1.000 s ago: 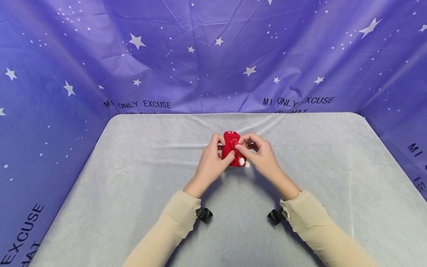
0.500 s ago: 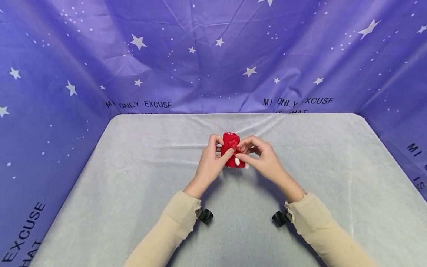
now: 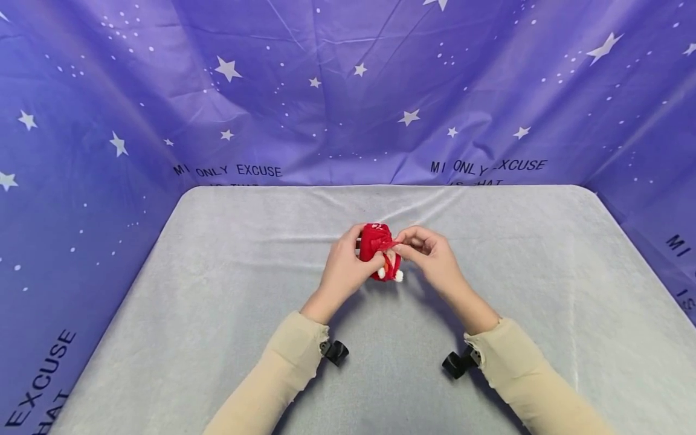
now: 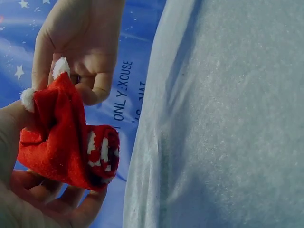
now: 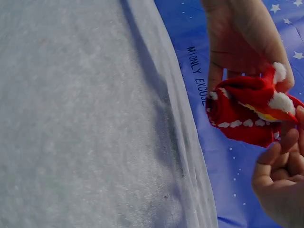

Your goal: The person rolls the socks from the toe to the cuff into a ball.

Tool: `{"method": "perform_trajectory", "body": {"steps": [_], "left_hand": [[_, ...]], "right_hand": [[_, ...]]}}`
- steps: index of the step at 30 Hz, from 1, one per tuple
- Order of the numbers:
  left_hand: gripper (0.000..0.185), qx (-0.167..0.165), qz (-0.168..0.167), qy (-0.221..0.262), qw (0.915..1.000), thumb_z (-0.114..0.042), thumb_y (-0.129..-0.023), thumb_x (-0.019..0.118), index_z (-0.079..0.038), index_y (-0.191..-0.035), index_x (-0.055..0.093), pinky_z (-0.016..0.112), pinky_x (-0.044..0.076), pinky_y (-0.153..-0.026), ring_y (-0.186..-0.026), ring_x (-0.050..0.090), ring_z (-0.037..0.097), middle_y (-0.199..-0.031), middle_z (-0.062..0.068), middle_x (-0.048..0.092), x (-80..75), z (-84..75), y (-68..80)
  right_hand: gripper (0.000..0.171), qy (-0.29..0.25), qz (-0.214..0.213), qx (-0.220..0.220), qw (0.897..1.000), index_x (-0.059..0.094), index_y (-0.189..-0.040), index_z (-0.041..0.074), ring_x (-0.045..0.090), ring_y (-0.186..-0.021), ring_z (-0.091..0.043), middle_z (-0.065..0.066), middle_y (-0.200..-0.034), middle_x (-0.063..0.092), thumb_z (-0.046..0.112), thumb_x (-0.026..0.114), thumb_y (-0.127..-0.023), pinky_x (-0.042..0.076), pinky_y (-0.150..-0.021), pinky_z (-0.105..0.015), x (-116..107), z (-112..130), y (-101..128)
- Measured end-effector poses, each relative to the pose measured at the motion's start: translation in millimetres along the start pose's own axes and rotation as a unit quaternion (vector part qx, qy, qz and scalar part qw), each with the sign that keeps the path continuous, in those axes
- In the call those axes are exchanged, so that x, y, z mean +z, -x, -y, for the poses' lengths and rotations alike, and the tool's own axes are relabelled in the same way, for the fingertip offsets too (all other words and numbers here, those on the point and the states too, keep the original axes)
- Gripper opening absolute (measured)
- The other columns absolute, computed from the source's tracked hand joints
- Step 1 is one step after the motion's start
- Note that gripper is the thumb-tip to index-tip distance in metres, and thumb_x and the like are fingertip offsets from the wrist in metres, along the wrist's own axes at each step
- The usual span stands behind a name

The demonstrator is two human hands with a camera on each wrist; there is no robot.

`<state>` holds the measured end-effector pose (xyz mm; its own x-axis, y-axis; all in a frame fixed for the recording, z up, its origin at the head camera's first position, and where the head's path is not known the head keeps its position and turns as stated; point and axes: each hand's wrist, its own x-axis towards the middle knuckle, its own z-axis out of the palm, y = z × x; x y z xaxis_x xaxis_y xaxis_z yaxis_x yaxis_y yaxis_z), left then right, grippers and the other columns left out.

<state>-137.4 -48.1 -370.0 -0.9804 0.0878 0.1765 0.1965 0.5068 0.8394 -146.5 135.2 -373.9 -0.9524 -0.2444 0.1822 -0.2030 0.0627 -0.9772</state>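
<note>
Left hand [image 3: 348, 263] grips rolled red sock [image 3: 376, 244] — long axis pointing away; right hand [image 3: 432, 257] pinches its edge.

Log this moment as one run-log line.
left hand: grips small red fabric sock with white pom-poms | right hand: pinches its edge | held above grey cloth-covered table

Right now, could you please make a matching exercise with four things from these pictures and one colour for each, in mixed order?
Things:
1. rolled sock
2. pompom
3. table cover
4. backdrop cloth

Colours:
A. grey
B. purple with white stars
C. red
D. white

Pairs: 1-C, 2-D, 3-A, 4-B. The left hand grips the rolled sock; the right hand pinches its edge.
</note>
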Motion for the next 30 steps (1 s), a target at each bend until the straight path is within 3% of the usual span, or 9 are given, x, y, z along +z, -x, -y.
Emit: {"method": "perform_trajectory", "body": {"steps": [4, 10, 19, 30], "left_hand": [[0.052, 0.009, 0.002, -0.02, 0.9998, -0.022, -0.08, 0.07, -0.006, -0.128, 0.06, 0.039, 0.056, -0.083, -0.1, 0.067, 0.025, -0.113, 0.012, 0.07, 1.6, -1.5, 0.2], [0.05, 0.015, 0.017, -0.008, 0.9997, -0.019, -0.079, 0.071, -0.008, -0.128, 0.061, 0.038, 0.056, -0.085, -0.1, 0.067, 0.023, -0.115, 0.011, 0.07, 2.4, -3.0, 0.4], [0.046, 0.02, 0.098, 0.043, 0.994, -0.014, -0.08, 0.072, -0.013, -0.126, 0.064, 0.029, 0.055, -0.08, -0.095, 0.065, 0.016, -0.115, 0.006, 0.07, -2.1, -6.0, 1.7], [0.04, 0.068, 0.181, 0.071, 0.9785, -0.005, -0.08, 0.069, -0.011, -0.12, 0.067, 0.025, 0.053, -0.085, -0.097, 0.063, 0.012, -0.116, 0.005, 0.068, -11.2, -2.5, 5.5]], "right_hand": [[0.01, 0.026, 0.04, 0.017, 0.999, 0.062, -0.102, -0.008, 0.063, -0.075, -0.002, 0.015, -0.083, 0.068, -0.002, 0.062, -0.093, 0.055, -0.071, -0.02, -3, 2, 1], [0.013, 0.097, 0.082, -0.002, 0.992, 0.063, -0.104, -0.006, 0.058, -0.078, -0.003, 0.005, -0.087, 0.064, 0.004, 0.059, -0.097, 0.051, -0.072, -0.022, -5, 9, 5], [0.01, 0.026, 0.094, -0.022, 0.995, 0.05, -0.103, -0.009, 0.056, -0.076, -0.005, 0.002, -0.083, 0.057, -0.001, 0.046, -0.1, 0.049, -0.071, -0.019, -7, 18, 10], [0.007, 0.017, 0.105, -0.002, 0.994, 0.05, -0.103, -0.004, 0.055, -0.074, -0.004, 0.006, -0.081, 0.056, 0.001, 0.045, -0.101, 0.048, -0.07, -0.02, -8, 21, 8]]}}
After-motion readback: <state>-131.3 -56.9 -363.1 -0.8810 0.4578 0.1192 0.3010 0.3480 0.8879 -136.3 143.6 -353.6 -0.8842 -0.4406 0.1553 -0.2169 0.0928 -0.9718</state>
